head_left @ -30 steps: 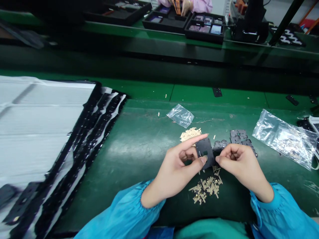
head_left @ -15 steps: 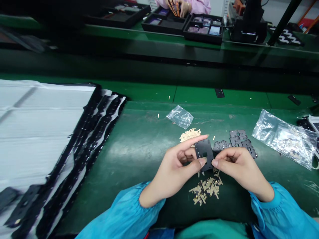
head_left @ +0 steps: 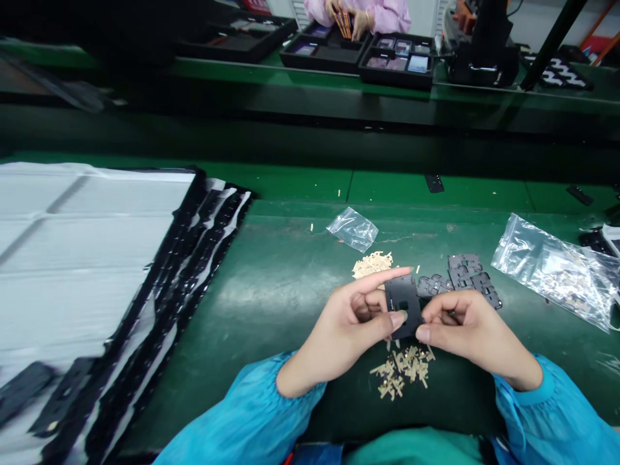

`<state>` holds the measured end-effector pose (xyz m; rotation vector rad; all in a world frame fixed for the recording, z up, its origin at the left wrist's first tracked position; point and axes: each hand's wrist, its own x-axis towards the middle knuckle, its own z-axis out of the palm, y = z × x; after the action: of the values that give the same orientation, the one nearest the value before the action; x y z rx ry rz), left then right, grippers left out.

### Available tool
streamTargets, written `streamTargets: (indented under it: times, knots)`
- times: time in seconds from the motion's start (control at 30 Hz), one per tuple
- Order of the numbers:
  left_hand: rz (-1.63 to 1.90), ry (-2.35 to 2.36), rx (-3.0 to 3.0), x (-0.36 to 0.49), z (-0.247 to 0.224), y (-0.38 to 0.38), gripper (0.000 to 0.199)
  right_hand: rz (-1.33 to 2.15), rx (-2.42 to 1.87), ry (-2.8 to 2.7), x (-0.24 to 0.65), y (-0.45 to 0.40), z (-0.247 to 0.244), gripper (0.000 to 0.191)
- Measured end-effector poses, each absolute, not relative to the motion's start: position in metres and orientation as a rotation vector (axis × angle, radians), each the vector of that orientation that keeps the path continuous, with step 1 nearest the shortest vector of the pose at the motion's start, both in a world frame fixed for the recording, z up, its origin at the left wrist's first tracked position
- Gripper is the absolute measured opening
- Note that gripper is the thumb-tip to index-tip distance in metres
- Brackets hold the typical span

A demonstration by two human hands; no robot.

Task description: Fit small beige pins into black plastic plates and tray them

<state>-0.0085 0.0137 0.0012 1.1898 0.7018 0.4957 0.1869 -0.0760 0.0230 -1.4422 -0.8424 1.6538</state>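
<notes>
A thin black plastic plate [head_left: 400,298] with a small square hole is held up, tilted, over the bench. My left hand [head_left: 356,316] grips it, thumb on its face and index finger stretched along its top edge. At the plate's lower right edge, my right hand [head_left: 460,326] pinches with thumb and fingertips; any small part between them is hidden. Below the plate lies a loose pile of small beige-and-gold strips [head_left: 404,371]. Behind my left fingers is a heap of pale beige pieces [head_left: 372,263]. More dark plates [head_left: 465,274] lie beyond my right hand.
An empty clear zip bag [head_left: 353,229] lies behind the heap. Farther right is a clear bag of small parts [head_left: 557,271]. White sheets with black-edged layers [head_left: 97,258] cover the left side. Across the bench, a co-worker's hands hold orange-edged pieces above black trays [head_left: 320,59].
The view has shifted slightly, so everything sits a little lower and to the right. Both hands keep their hold on the black plate, whose tilt has changed slightly.
</notes>
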Motion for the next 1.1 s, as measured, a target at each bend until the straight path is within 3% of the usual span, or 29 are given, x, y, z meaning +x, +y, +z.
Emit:
streamTargets:
  times: [0.17, 0.43, 0.67, 0.83, 0.97, 1.1]
  knots:
    - [0.496, 0.653, 1.141, -0.010, 0.004, 0.016, 0.057, 1.667, -1.384, -0.884, 0.193, -0.076, 0.022, 0.029]
    - [0.466, 0.578, 0.826, -0.004, 0.004, 0.014, 0.058, 1.592, -1.294, -0.926, 0.186, -0.073, 0.007, 0.042]
    - [0.453, 0.596, 0.439, 0.010, -0.003, 0.002, 0.052, 0.542, -1.386, -1.447, 0.173, -0.079, 0.003, 0.023]
    - [0.439, 0.658, 0.366, 0.013, 0.001, -0.009, 0.055, 0.249, -1.411, -1.674, 0.177, -0.082, -0.004, 0.020]
    - [0.508, 0.698, 0.460, 0.013, -0.006, -0.010, 0.062, 0.305, -1.451, -1.707, 0.174, -0.082, -0.002, 0.023]
    - [0.632, 0.832, 0.955, 0.012, -0.011, 0.014, 0.072, 0.734, -1.609, -1.392, 0.181, -0.063, 0.003, 0.038]
